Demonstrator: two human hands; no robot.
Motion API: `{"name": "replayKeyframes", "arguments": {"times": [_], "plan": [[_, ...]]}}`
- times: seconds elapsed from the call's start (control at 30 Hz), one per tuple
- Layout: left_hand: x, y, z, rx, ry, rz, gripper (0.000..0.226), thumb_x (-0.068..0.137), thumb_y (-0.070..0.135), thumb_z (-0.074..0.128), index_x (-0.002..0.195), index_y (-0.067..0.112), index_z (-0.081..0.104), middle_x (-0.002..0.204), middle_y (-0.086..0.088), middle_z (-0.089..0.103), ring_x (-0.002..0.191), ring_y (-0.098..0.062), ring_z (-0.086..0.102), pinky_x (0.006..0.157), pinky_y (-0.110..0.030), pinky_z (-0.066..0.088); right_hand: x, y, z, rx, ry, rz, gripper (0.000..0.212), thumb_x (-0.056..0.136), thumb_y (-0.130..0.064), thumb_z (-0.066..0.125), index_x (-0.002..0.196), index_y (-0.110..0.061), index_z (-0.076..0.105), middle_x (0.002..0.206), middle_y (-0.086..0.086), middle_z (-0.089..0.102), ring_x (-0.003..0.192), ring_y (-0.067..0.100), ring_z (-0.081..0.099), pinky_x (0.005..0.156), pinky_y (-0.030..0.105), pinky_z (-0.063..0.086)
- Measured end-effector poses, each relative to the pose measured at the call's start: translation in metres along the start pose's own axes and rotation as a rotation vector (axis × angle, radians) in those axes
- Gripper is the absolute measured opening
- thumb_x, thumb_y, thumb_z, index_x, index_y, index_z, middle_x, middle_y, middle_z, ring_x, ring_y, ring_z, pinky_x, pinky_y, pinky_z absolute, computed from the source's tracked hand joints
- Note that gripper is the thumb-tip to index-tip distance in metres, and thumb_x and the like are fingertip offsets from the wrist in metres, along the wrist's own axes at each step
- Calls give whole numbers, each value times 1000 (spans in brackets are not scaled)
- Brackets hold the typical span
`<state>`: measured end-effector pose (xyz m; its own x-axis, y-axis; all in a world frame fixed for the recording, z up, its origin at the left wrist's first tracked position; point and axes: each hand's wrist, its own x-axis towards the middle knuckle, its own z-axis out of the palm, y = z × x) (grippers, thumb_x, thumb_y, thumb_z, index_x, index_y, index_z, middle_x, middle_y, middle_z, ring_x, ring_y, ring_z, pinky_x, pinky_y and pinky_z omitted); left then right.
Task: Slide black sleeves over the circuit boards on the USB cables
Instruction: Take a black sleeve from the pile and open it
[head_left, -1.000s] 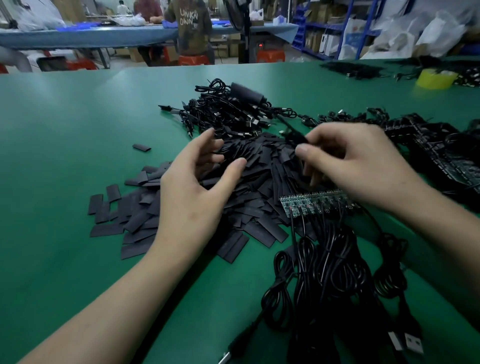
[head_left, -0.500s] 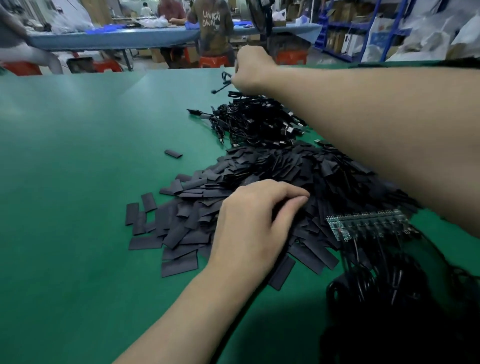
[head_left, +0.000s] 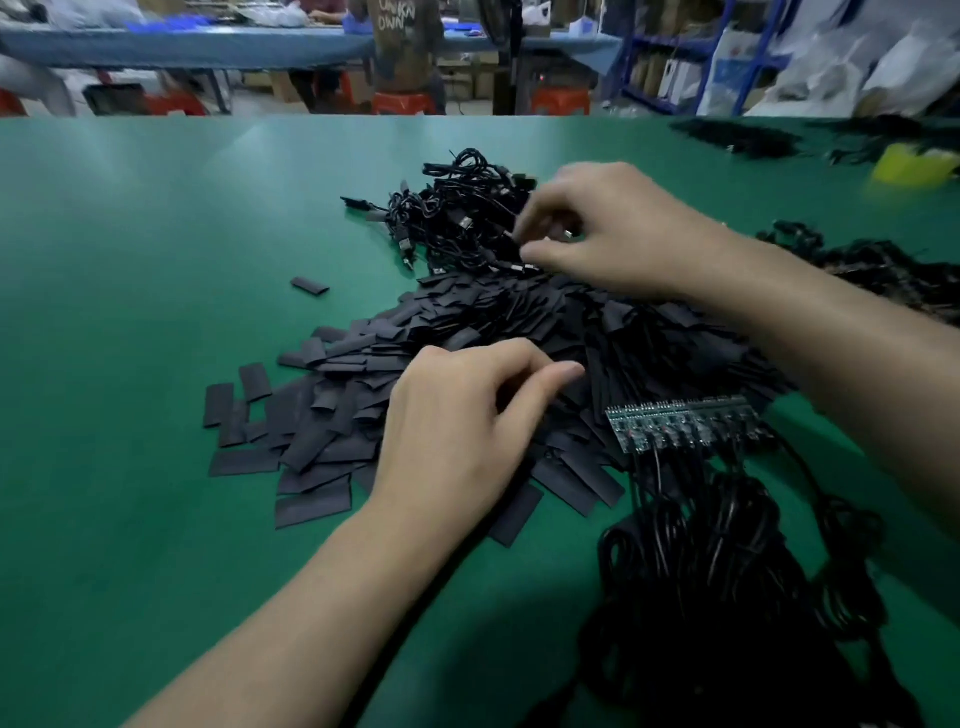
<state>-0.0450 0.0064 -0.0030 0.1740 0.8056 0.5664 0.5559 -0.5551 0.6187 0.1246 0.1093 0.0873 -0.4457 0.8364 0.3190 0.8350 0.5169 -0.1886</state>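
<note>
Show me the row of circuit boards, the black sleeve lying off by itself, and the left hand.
Row of circuit boards (head_left: 680, 423): head view, middle of the row.
Lone black sleeve (head_left: 310, 286): head view, its flat middle.
Left hand (head_left: 457, 436): head view, back of hand.

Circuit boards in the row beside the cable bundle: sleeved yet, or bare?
Bare. The circuit boards show exposed green faces and components. The black sleeves lie loose in the pile beside them, none slid over.

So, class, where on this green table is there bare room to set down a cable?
Free: the wide bare table left of the sleeve pile, and the strip beyond the cable heap up to the far edge. Crowded: the middle and right, with that pile, circuit boards and coiled cables.
</note>
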Motion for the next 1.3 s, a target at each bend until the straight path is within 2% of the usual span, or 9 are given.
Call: {"name": "replayKeyframes", "arguments": {"times": [0.07,0.13,0.27,0.33,0.57,0.77,0.97,1.17,1.3], "plan": [[1,1,0,20,-21,4,22,101,41,59,91,29,75,66,13,68,65,-5,65,76,-36,54,-51,6,-12,29,-99,41,18,91,-42,68,98,-29,77,91,-17,67,85,0,62,76,14,47],[1,2,0,36,-48,19,18,104,29,58,106,32,75,75,18,71,73,0,66,76,-32,55,-89,11,-14,19,-202,78,23,85,-52,63,93,-34,76,92,-19,65,86,-4,60,79,20,50],[-1,5,2,6,-120,46,38,102,2,56,128,27,67,103,15,75,95,-2,69,87,-34,57,-124,19,-4,20,-234,100,36,82,-60,59,102,-34,74,100,-15,60,98,5,55,91,33,48],[-1,7,2,22,-142,73,36,100,5,61,130,25,67,112,13,73,105,-3,68,93,-36,56,-129,22,-3,10,-211,83,39,79,-65,56,100,-36,73,102,-15,56,104,9,49,94,35,45],[0,11,4,138,-130,143,21,97,37,68,109,25,79,97,11,68,94,-14,61,86,-43,50,-130,21,3,203,-89,63,22,78,-55,64,87,-35,62,95,-16,60,96,8,53,87,37,46],[-3,17,6,-170,-222,-61,10,86,43,76,84,33,77,75,8,73,69,-14,68,66,-37,53,-134,11,8,472,7,83,13,82,-44,71,88,-36,63,91,-13,68,89,14,67,85,49,53],[-2,17,5,-307,-249,-130,20,80,49,76,81,30,79,66,2,70,57,-18,59,56,-28,45,-134,9,11,497,0,63,7,88,-38,71,90,-32,72,85,-19,71,86,-5,65,76,17,45],[-3,24,2,-395,-262,-141,22,83,43,72,80,22,77,64,8,72,53,-2,65,53,-12,47,-135,4,10,519,-17,12,12,86,-39,73,88,-28,75,83,-17,73,81,-1,68,72,13,47],[-2,24,2,-435,-278,-144,18,85,39,72,79,23,77,64,2,69,54,-5,63,54,-21,51,-135,8,8,615,-55,-14,5,89,-27,76,88,-23,76,82,-12,73,76,-2,66,72,13,48]]}}
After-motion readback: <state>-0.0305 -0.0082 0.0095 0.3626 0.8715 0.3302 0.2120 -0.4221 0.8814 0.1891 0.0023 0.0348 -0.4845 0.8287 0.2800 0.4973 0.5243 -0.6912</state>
